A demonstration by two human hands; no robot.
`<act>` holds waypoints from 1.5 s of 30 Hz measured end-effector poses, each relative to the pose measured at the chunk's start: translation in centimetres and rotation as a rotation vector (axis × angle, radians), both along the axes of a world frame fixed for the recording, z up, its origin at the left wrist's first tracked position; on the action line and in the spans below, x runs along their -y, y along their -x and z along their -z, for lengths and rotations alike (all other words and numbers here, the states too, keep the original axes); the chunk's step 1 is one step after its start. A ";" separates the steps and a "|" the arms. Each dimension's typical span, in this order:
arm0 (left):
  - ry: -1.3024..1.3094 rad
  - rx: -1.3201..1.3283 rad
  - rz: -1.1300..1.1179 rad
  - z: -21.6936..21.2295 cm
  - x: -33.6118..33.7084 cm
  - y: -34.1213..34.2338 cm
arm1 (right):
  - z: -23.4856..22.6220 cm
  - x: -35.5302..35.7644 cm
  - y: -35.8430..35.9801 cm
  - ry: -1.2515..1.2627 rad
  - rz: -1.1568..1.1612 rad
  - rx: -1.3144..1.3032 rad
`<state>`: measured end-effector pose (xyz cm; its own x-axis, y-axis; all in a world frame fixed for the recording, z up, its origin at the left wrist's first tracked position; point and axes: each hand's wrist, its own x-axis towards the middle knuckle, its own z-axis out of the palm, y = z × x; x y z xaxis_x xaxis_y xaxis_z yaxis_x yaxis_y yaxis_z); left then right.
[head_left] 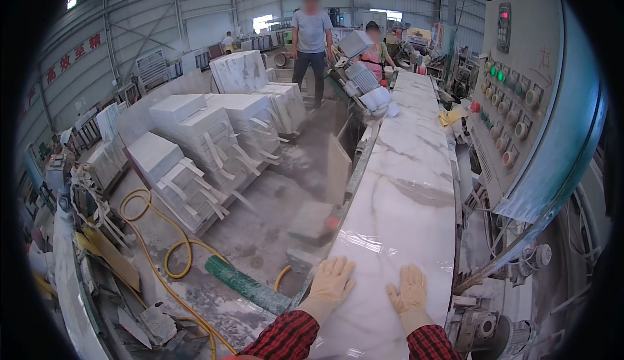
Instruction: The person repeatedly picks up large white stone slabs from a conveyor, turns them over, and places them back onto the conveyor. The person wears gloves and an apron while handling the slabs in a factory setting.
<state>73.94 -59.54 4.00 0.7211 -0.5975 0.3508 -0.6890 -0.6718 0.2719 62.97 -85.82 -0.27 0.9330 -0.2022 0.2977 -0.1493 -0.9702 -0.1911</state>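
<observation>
A long run of white, grey-veined polished stone slab (390, 207) stretches away from me along a machine bed. My left hand (330, 284), in a cream glove, lies flat near the slab's left edge with its fingers extended. Flat on the right part of the same slab rests my gloved right hand (409, 292), fingers pointing forward and slightly spread. Neither hand grips anything. Farther along, a grey finned motor (361, 77) is mounted at the slab's left side.
A control cabinet (520, 93) with knobs and lit green buttons stands close on the right. Strapped stone-tile stacks (188, 126), a yellow hose (183, 256) and a green pipe (244, 283) are on the left. Two people, one standing (312, 41), one beside the machine (375, 54), are ahead.
</observation>
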 end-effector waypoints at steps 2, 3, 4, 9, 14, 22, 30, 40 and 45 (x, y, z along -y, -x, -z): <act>0.003 0.006 -0.001 0.0 0.0 -0.2 | -0.5 -0.1 -0.3 0.005 -0.005 -0.004; 0.002 0.005 0.002 -0.1 0.0 -0.2 | -0.5 -0.1 -0.2 0.000 -0.003 -0.006; 0.004 0.019 0.007 -0.1 0.1 -0.1 | -0.5 -0.1 -0.2 -0.005 -0.001 -0.009; 0.016 0.106 0.178 -0.8 0.3 -1.0 | -0.6 0.1 -0.7 0.007 -0.004 -0.007; -0.008 0.033 0.302 -1.7 0.8 -1.8 | -1.1 -0.2 -1.1 -0.010 -0.014 -0.012; 0.053 -0.025 0.308 -0.8 1.5 -2.5 | -1.4 0.5 -1.4 0.019 0.000 -0.019; 0.031 -0.044 0.194 -1.0 1.9 -3.2 | -1.5 0.9 -2.0 -0.008 -0.004 0.033; 0.003 -0.077 0.189 -0.5 1.9 -3.9 | -0.3 1.8 -3.0 -0.053 0.013 0.092; 0.094 -0.131 0.213 -0.8 2.3 -4.3 | 0.2 2.5 -3.2 -0.028 0.026 0.118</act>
<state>78.21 -61.84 4.81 0.6255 -0.7097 0.3241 -0.7669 -0.4829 0.4228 66.20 -88.36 -0.42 0.8864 -0.2353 0.3987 -0.1490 -0.9604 -0.2355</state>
